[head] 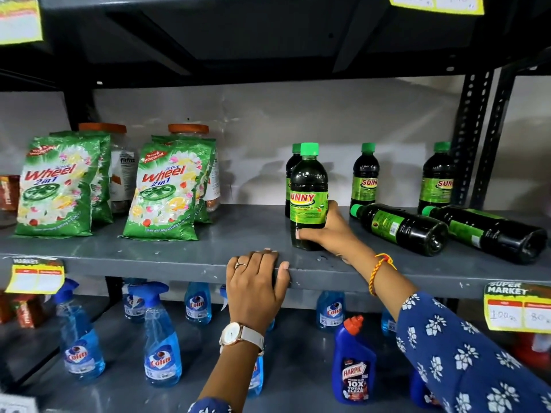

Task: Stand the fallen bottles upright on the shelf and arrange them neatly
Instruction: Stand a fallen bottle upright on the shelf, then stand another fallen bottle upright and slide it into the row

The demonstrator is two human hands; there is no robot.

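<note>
Right hand [326, 231] grips upright bottle [308, 186] on shelf [179, 260].

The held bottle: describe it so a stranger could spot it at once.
On the grey middle shelf, right of the green detergent bags, stand dark green-capped bottles. The one meant is upright nearest the front edge, and unlike the rest, the right hand grips its lower half.

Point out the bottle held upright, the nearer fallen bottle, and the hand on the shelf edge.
Held Sunny bottle [308, 201]: head view, on its label.
Nearer fallen bottle [401, 228]: head view, on its side.
Left hand [256, 284]: head view, back of hand.
</note>
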